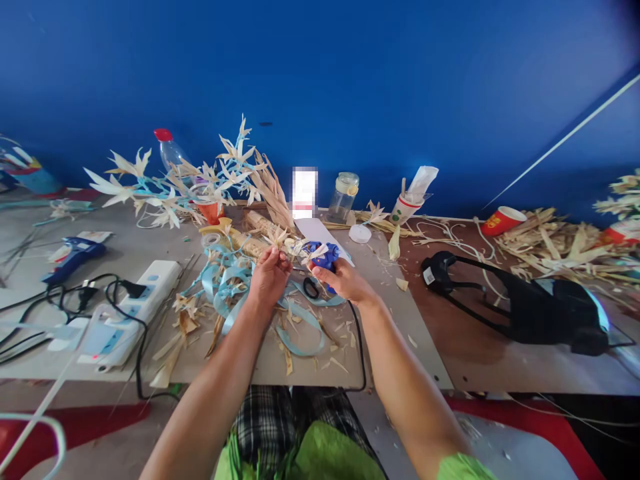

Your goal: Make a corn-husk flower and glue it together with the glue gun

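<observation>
My left hand is closed in a pinch on a pale dried-husk flower. To its right, my right hand is wrapped round a blue glue gun, whose nozzle end is close to the flower. A black cable runs down from beneath the right hand over the table's front edge. Light-blue ribbon lies in loops under and beside both hands. Black-handled scissors rest between the hands, partly hidden. Behind the left hand are dried corn husks and a yellowish stalk.
Husk-flower branches stand in an orange cup at the back left. A white power strip and a second blue glue gun lie left. Farther right are a clear jar, a black strapped device and a red cup.
</observation>
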Tool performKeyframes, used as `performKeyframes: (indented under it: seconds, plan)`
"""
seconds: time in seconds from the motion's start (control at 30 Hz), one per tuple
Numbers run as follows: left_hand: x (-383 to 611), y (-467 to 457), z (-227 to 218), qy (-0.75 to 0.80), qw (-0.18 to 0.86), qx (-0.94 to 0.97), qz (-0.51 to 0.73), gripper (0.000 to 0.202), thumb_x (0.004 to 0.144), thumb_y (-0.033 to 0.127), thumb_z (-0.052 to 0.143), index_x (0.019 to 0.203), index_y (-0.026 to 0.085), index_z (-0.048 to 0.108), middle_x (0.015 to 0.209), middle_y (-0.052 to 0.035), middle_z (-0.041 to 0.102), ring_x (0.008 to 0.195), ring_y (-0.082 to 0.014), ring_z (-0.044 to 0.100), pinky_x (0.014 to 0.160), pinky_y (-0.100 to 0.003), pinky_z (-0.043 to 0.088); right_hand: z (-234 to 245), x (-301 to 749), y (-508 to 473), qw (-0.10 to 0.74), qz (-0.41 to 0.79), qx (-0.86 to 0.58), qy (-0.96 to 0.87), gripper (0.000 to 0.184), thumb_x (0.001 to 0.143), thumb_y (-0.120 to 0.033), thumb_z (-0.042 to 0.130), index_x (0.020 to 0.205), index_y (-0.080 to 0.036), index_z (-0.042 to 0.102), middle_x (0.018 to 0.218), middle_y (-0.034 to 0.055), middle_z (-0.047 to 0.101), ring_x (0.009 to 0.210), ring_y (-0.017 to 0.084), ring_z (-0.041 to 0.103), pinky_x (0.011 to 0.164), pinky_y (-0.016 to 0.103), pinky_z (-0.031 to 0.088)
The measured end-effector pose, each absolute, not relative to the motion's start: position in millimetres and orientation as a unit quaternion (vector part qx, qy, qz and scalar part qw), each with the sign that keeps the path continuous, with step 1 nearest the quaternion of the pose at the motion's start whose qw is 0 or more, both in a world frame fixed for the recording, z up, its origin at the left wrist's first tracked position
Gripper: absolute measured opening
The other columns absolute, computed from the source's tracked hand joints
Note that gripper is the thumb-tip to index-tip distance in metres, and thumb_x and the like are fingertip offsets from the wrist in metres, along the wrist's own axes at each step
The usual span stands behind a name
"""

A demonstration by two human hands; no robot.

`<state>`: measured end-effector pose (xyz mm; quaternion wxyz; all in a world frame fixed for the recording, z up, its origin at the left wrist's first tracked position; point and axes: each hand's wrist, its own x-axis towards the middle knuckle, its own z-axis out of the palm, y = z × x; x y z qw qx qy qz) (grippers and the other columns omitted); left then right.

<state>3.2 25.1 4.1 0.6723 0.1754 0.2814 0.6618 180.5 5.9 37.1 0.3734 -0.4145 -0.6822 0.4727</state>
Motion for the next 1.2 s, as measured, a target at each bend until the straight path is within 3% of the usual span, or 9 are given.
performKeyframes:
  seconds: [0.77, 1.2]
  plan:
    - [4.8, 24.3, 3.3, 0.286, 0.670, 0.192, 0.658, 0.021, 0.070, 0.020, 0.072, 0.075, 0.018, 0.052, 0.061, 0.0061, 0.056, 0.050, -0.0052, 0.050, 0.062, -0.025, 0.047, 32.0, 175.3, 6.8, 0.371, 0.445, -0.428, -0.693, 0.043, 0.080, -0.055, 0.055, 0.093, -0.014, 0.062, 0.075, 0.0016, 0.057, 0.067, 0.013, 0.048, 0.065, 0.024, 0.040]
    - [2.0, 26.7, 1.7, 0.290, 0.663, 0.178, 0.666, 0.017, 0.072, 0.019, 0.070, 0.077, 0.019, 0.055, 0.058, 0.0064, 0.055, 0.049, -0.0051, 0.050, 0.062, -0.023, 0.047, 36.5, 171.5, 5.4, 0.365, 0.416, -0.415, -0.722, 0.038, 0.080, -0.053, 0.053, 0.083, -0.016, 0.059, 0.069, 0.0001, 0.053, 0.070, 0.014, 0.046, 0.068, 0.025, 0.039]
